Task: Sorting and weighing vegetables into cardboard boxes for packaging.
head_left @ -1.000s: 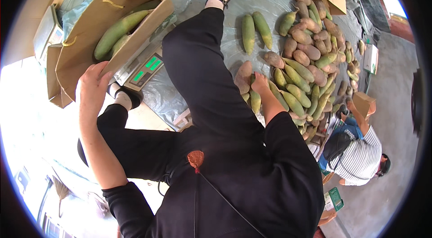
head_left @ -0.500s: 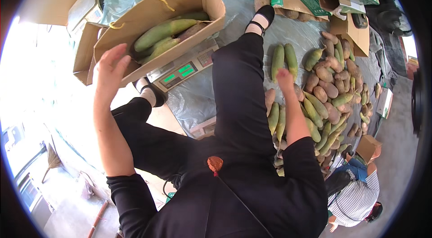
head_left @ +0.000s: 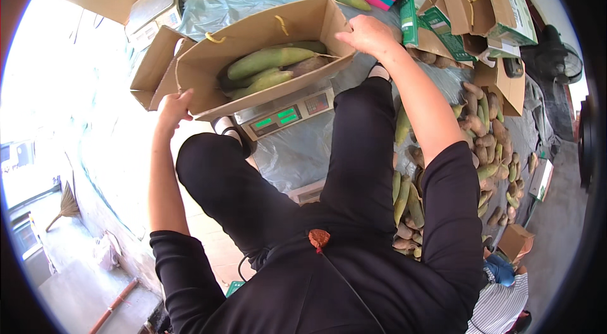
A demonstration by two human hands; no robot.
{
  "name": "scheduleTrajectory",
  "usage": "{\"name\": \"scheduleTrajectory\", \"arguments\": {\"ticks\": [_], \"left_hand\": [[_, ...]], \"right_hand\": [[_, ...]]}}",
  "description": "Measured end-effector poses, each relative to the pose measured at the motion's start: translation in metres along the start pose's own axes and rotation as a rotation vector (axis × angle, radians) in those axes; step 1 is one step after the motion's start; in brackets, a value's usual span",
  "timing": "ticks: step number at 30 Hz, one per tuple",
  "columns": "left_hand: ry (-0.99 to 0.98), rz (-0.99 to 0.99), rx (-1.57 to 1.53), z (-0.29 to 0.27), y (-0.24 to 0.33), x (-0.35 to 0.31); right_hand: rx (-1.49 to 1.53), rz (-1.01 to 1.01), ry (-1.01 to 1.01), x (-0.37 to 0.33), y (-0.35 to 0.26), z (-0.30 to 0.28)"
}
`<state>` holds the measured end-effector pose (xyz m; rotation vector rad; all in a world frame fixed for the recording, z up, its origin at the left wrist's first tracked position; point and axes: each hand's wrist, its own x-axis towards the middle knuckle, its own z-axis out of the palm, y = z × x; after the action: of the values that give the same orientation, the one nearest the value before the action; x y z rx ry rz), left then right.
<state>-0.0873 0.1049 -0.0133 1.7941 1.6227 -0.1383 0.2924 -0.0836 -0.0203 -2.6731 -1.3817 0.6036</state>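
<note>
Touching carton ends with my left hand and right hand; can't tell if either grip's clenched; green vegetables inside, scale below.

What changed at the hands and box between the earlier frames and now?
The right hand moved left from the vegetable pile to the right rim of the cardboard box. The left hand, open at the box's edge half a second ago, is now curled at its near left corner. Firm grip is unclear for either. The camera view also shifted. Unchanged: box over the lit scale, green radishes inside.
</note>
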Motion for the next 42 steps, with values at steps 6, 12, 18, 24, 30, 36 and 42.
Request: {"name": "scheduleTrajectory", "arguments": {"ticks": [6, 12, 18, 24, 30, 36, 42], "left_hand": [[0.096, 0.195, -0.037, 0.011, -0.027, 0.022], [0.069, 0.189, -0.196, -0.006, -0.067, 0.035], [0.236, 0.128, -0.455, -0.063, -0.147, -0.004], [0.487, 0.085, -0.112, -0.097, -0.255, -0.087], [0.489, -0.103, 0.315, -0.086, -0.429, -0.169], [0.475, -0.167, 0.026, -0.035, -0.488, -0.183], [0.471, -0.498, 0.189, 0.059, -0.561, -0.299]], "right_hand": [[0.011, 0.028, 0.065, 0.011, -0.017, 0.005], [-0.034, -0.098, 0.143, 0.006, -0.059, -0.021], [0.071, -0.257, 0.197, -0.008, -0.157, -0.04], [0.177, -0.461, 0.153, -0.042, -0.255, -0.012], [0.096, -0.624, -0.06, -0.095, -0.343, 0.069], [0.111, -0.425, -0.252, -0.107, -0.377, 0.259], [-0.32, -0.821, -0.479, -0.17, -0.383, 0.223]]}}
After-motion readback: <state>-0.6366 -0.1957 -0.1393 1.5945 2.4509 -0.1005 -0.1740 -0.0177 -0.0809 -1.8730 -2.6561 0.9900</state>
